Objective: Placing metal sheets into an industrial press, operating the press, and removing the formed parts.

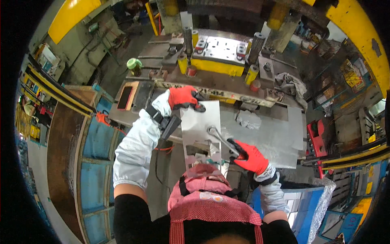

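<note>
My left hand (185,98), in a red and black glove, is closed on the far edge of a thin metal sheet (198,118). The near end of this sheet has cut-out openings and reaches toward my checked red apron. My right hand (251,157), gloved alike, grips a slim grey metal tool (223,141) with a round, ring-like end. That end lies against the sheet's face near its right edge; whether it is a wrench or a pick-up tool I cannot tell. A larger flat metal sheet (268,140) lies on the bench to the right.
Ahead stands a press die (217,67), yellow with a pale top plate, between upright posts. A crumpled pale cloth (248,120) lies on the bench. A phone (125,97) and green-topped bottle (134,65) are at left. Blue-sided crates (95,142) flank me; a red rack (317,136) stands right.
</note>
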The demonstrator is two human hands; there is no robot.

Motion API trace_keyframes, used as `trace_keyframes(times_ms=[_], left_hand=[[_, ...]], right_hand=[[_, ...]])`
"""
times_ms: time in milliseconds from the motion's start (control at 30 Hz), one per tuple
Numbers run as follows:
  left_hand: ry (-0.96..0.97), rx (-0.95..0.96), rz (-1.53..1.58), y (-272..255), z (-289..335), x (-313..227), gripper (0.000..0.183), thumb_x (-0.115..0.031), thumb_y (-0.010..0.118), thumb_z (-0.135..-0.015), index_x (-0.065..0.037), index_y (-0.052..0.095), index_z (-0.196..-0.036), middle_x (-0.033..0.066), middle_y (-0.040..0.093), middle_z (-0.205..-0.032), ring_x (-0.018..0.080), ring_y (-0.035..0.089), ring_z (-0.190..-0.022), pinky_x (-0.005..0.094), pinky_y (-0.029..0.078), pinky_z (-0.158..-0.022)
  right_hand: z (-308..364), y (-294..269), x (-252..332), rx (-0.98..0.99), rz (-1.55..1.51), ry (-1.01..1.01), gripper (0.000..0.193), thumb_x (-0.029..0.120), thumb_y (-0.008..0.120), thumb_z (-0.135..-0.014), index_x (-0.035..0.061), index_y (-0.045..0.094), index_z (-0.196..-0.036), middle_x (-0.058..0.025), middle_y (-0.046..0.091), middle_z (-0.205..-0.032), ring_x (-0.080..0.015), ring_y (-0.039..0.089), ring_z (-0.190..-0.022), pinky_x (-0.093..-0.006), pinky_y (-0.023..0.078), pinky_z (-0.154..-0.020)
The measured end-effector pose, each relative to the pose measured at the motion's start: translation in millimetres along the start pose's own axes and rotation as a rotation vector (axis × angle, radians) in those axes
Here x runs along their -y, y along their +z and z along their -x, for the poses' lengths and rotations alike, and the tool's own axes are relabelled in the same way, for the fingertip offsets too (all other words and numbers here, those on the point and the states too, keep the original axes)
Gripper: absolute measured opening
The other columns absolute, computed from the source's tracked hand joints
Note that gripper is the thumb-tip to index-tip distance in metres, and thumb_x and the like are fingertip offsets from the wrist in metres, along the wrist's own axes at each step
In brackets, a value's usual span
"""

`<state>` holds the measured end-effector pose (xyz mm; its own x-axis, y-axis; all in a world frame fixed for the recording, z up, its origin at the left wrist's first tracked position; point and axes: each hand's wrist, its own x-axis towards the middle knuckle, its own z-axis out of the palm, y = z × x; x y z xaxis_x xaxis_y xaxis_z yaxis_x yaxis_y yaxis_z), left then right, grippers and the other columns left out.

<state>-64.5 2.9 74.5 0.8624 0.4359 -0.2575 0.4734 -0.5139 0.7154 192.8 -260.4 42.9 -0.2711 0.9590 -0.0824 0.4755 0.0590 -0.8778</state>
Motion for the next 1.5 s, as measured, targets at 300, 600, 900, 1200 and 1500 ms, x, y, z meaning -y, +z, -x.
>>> trace_keyframes(times_ms=[300, 600, 900, 1200, 1500], left_hand=[[0.022, -0.037, 0.426, -14, -10, 1, 0.028, -0.013, 0.062, -0.078, 0.000, 0.061, -0.103, 0.0076, 0.065, -0.093, 0.0113, 0.057, -0.085, 0.0244, 0.044, -0.079], [0.070, 0.005, 1.779, 10, -4, 13, 0.052, -0.044, 0.039, -0.090, -0.004, 0.045, -0.123, 0.0150, 0.054, -0.116, 0.0261, 0.057, -0.100, 0.0410, 0.046, -0.085], [0.295, -0.429, 1.704, 81, -67, -12, 0.044, -0.035, 0.030, -0.095, -0.001, 0.045, -0.118, 0.0171, 0.059, -0.104, 0.0268, 0.058, -0.098, 0.0389, 0.044, -0.090], [0.516, -0.743, 0.960, 97, -122, 12, 0.041, -0.027, 0.031, -0.094, 0.004, 0.040, -0.118, 0.0215, 0.057, -0.104, 0.0318, 0.059, -0.094, 0.0413, 0.047, -0.087], [0.364, -0.565, 1.950, 90, -116, 8, 0.039, -0.027, 0.031, -0.093, 0.005, 0.047, -0.110, 0.0223, 0.058, -0.100, 0.0358, 0.057, -0.093, 0.0460, 0.046, -0.085]], right_hand=[[-3, 9, 5, -0.067, -0.585, 0.079, 0.061, 0.006, 0.064, -0.072, 0.0051, 0.041, -0.129, 0.0049, 0.054, -0.090, -0.0032, 0.039, -0.068, -0.0170, 0.037, -0.064], [-49, -11, 17, -0.326, -0.939, 0.174, 0.055, 0.004, 0.059, -0.077, 0.0065, 0.040, -0.128, 0.0017, 0.054, -0.075, -0.0031, 0.043, -0.051, -0.0180, 0.033, -0.043], [-203, -92, -17, -0.344, -0.710, -0.048, 0.022, 0.016, 0.057, -0.083, 0.0041, 0.058, -0.101, 0.0017, 0.057, -0.081, -0.0056, 0.052, -0.069, -0.0191, 0.042, -0.063], [-229, -130, -30, -0.232, -0.454, 0.201, 0.031, 0.021, 0.063, -0.078, 0.0000, 0.056, -0.100, -0.0007, 0.058, -0.075, -0.0081, 0.052, -0.068, -0.0232, 0.044, -0.060], [-53, -36, -46, -0.690, -0.859, 0.082, 0.048, 0.011, 0.055, -0.083, 0.0072, 0.039, -0.128, -0.0067, 0.060, -0.076, -0.0105, 0.050, -0.048, -0.0232, 0.039, -0.040]])
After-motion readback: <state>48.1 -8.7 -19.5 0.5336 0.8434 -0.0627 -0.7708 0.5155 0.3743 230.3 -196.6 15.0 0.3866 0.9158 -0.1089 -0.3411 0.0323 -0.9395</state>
